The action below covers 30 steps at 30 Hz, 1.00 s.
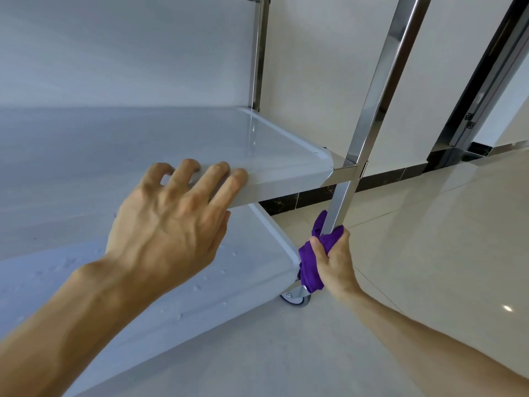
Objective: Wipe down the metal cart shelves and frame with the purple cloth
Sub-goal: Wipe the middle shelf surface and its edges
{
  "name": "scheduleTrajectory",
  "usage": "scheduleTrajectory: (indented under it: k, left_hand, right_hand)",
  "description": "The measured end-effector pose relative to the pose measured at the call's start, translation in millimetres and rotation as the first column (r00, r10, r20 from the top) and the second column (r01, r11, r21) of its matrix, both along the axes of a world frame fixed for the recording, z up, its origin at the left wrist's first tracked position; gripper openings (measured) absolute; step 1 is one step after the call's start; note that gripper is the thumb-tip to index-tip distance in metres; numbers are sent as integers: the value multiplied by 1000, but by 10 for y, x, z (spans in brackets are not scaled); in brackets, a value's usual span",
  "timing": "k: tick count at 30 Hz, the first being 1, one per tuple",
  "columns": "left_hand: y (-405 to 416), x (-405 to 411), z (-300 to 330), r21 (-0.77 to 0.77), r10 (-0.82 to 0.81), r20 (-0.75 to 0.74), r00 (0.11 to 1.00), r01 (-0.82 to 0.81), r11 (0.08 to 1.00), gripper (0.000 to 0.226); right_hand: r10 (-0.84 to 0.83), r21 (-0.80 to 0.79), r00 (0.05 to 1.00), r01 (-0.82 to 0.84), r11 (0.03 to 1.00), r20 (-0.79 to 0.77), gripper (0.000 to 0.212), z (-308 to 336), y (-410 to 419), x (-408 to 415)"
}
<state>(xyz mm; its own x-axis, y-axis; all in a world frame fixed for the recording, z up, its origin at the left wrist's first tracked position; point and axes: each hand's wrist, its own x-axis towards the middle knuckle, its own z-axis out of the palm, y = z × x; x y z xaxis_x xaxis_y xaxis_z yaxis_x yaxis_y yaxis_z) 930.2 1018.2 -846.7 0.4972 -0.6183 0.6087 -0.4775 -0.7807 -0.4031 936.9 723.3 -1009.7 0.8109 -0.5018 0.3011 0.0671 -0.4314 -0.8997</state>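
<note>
Glossy tile floor [429,224]; right hand [333,263] clamps purple cloth [310,265] around cart's corner post [372,110], left hand [169,219] above-left, fingers hooked over middle shelf rim [286,181].

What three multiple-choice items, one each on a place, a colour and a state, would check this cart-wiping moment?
1. Where is the cloth held?
A. on the top shelf
B. round the cart's front leg, below the middle shelf
C. on the floor

2. What colour is the cloth?
A. yellow
B. white
C. purple

3. What is the left hand doing?
A. gripping the middle shelf's edge
B. holding a bottle
C. hanging free

Answers: 1 B, the right hand wraps it round the leg above the caster; 2 C, plainly purple; 3 A, fingers curl over the rim.
</note>
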Motion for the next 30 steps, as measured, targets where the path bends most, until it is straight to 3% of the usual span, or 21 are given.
scheduleTrajectory:
  k: [7,11,13,15,18,21,23,26,30]
  left_hand:
    - [-1,23,-30,5,-2,32,999,2,1000,42]
    - [12,14,-24,12,5,11,1000,-5,1000,43]
    - [15,-4,-12,8,1,-17,1000,-1,1000,47]
    - [28,-22,6,-7,-21,-24,999,21,1000,52]
    - [64,-61,22,-63,-134,16,991,135,989,51]
    - [175,-141,-104,-104,-299,57,952,304,947,42]
    - [296,-181,-274,-31,-376,55,925,378,925,38]
    - [485,-171,-483,92,-419,4,908,417,904,32]
    - [633,-169,-709,39,-418,-101,903,423,905,30]
  right_hand:
    - [-55,21,985,53,998,165,38,684,-84,143]
    - [-62,-14,983,65,998,172,48,644,-46,151]
    - [-3,0,997,3,1000,81,47,458,-50,74]
    - [89,-39,988,-95,995,-128,44,252,-88,-51]
    - [89,-205,863,-217,954,-498,37,159,-217,-201]
    - [29,-266,711,-301,916,-703,38,345,-281,-286]
    - [29,-279,660,-356,892,-751,27,480,-258,-371]
    - [72,-296,673,-417,859,-737,12,639,-153,-504]
    - [176,-259,723,-448,856,-668,18,856,87,-501]
